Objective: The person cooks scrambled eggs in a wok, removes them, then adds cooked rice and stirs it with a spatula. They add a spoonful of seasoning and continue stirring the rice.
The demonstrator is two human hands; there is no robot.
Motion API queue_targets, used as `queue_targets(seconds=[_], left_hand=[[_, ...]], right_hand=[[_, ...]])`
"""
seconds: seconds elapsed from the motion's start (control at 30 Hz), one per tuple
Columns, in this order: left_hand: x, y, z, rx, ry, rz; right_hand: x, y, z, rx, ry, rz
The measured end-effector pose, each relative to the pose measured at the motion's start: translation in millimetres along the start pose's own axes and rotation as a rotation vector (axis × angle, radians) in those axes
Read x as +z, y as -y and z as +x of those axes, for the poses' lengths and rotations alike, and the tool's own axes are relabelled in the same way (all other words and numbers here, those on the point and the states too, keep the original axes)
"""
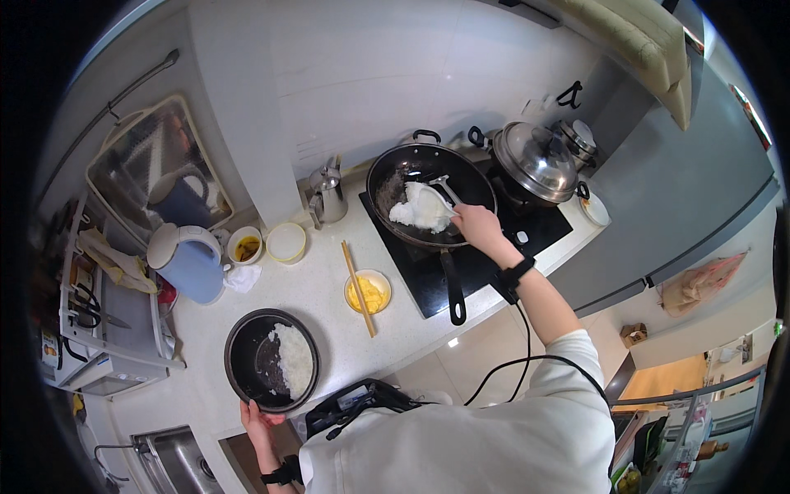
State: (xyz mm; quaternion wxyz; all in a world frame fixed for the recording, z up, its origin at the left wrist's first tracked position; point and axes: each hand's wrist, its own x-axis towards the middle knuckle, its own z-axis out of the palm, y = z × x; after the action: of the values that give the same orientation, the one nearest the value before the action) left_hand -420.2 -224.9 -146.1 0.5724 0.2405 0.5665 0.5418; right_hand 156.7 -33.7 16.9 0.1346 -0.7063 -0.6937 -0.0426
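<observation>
My right hand (478,227) grips a white rice paddle (437,200) over a black wok (404,233). The paddle touches a clump of white rice (410,210) in the wok. A metal spatula (444,185) leans in there too, its handle running behind my right hand; whether my fingers touch it I cannot tell. My left hand (256,417) holds the near rim of a black rice cooker inner pot (247,370). Rice (297,364) covers the right side of that pot, and a few grains stick to its bottom.
Chopsticks (355,284) lie across a bowl of scrambled egg (376,287) between pot and wok. The wok's handle (455,287) juts past the cooktop (426,284). A lidded steel pot (537,163), moka pot (329,194), blue kettle (191,265) and sink (176,457) surround the work area.
</observation>
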Motion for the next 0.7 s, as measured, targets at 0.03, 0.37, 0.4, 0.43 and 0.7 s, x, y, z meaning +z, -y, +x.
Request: queue_targets(seconds=[0.03,0.37,0.4,0.43,0.7], left_hand=[[1.5,-1.4,-0.8,0.002,0.004,0.006],[12.5,-14.0,-5.8,-0.095,-0.091,0.147],[13.6,-12.5,-5.3,-0.048,-0.098,0.183],[10.5,-15.1,-3.4,-0.007,-0.05,0.289],[-9.3,-30.5,14.2,0.068,-0.029,0.216]], right_hand=[[7.4,-0.7,2.4,-0.043,0.006,-0.061],[-45.8,71.9,3.9,-0.087,-0.082,0.164],[-53.4,92.2,-1.3,-0.125,0.028,0.289],[-59.6,112.9,-10.5,-0.177,0.13,0.43],[28.1,298.0,-89.5,-0.918,0.322,0.166]])
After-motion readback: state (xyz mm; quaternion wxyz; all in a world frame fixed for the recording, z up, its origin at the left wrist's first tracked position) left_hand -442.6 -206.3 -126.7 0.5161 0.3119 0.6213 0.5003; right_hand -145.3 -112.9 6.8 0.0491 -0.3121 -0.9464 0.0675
